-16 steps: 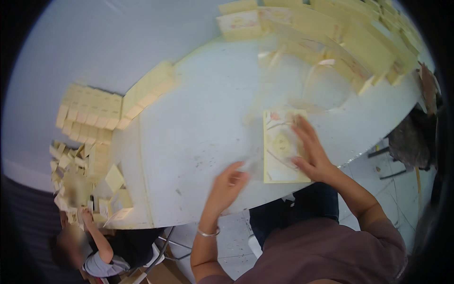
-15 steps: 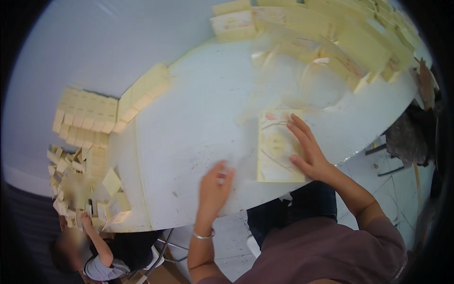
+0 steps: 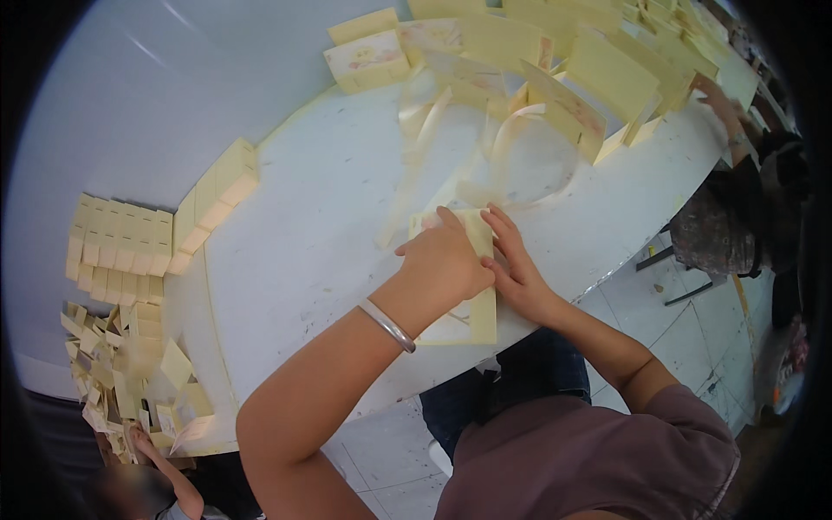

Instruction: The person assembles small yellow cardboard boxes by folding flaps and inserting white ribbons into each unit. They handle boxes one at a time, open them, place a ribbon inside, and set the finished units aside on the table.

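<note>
A pale yellow flat carton [image 3: 464,334] with a printed front lies on the white table near its front edge. Across its upper part reaches my left hand [image 3: 444,264], a silver bangle on the wrist. One finger stretches towards the carton's far edge and the thumb sticks out to the left; the other fingers are partly hidden under the hand. My right hand [image 3: 518,273] rests at the carton's right edge, fingers extended and apart, close to my left hand. Just beyond the carton lie pale, see-through ribbon-like strips [image 3: 511,130] in loose loops.
Several pale yellow cartons [image 3: 598,74] stand at the far right. Stacked small boxes [image 3: 121,238] line the far left side, with a loose heap of pieces [image 3: 113,355] below. A co-worker's hand [image 3: 139,438] is at the heap; another person's arm [image 3: 724,108] reaches in at right.
My left hand has moved from the bare table on the left up and right, onto the carton. My right hand stays by the carton's right edge. The whole view has shifted somewhat.
</note>
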The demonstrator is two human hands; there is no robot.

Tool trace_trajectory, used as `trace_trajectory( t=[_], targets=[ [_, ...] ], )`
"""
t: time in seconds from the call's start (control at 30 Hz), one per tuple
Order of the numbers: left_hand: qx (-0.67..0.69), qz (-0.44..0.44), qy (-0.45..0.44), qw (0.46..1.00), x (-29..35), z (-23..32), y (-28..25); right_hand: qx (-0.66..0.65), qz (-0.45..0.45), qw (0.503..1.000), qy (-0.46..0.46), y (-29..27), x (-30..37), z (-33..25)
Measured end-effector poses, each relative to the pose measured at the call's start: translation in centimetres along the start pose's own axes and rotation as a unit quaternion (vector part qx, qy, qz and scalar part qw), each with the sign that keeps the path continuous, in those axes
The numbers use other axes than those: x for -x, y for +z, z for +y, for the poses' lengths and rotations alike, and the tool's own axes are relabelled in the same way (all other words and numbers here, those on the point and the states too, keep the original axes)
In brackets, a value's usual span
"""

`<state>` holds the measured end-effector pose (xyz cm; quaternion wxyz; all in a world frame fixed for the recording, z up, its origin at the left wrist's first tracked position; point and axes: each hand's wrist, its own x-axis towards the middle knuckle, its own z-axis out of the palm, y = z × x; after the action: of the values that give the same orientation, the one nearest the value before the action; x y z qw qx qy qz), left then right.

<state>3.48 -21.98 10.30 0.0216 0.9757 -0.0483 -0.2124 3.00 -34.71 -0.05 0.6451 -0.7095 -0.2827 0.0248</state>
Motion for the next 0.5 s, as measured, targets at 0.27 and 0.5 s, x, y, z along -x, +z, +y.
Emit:
trace_trajectory(
  t=[0.27, 0.5],
  targets=[
    [0.672, -0.121, -0.043, 0.729, 1.9, -9.7, -0.3, 0.182, -0.125, 0.974, 0.051, -3.8, -3.4, -2.9],
    [0.775, -0.044, -0.061, 0.628, 3.0, -8.7, 4.0, 0.337, -0.208, 0.913, -0.093, 1.8, -7.7, -1.8]
  ],
)
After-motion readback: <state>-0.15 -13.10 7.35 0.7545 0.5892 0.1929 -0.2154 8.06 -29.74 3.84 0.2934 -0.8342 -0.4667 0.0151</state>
